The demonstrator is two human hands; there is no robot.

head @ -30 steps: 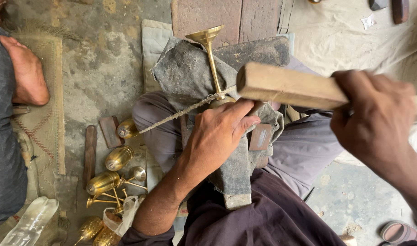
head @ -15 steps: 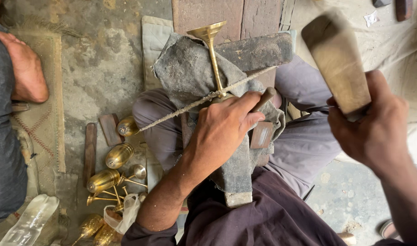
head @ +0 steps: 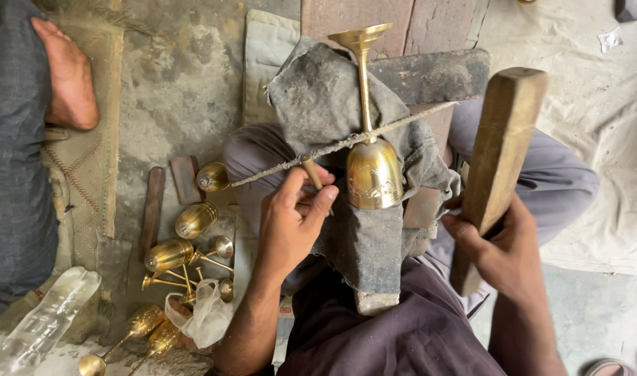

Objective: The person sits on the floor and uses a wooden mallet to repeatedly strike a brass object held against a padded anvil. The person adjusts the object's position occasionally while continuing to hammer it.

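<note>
A brass goblet [head: 371, 163] lies on a grey cloth [head: 318, 97] draped over a block between my knees, its foot pointing away from me. A thin cord [head: 346, 143] runs across its stem. My left hand [head: 291, 223] sits just left of the cup and pinches a small wooden-handled tool [head: 311, 173] near the cord. My right hand [head: 503, 251] grips a long wooden mallet block [head: 503, 146], held upright to the right of the goblet.
Several more brass goblets [head: 169, 254] lie on the stone floor at my left, with a clear plastic bottle [head: 43, 320] and a crumpled plastic bag [head: 207, 313]. Another person's bare foot [head: 68, 76] rests at the top left. Pale sheeting [head: 597, 139] covers the right side.
My left hand has drawn back off the goblet, uncovering its cup, and now pinches the small tool. The mallet rose from across the goblet and now stands upright at the right.
</note>
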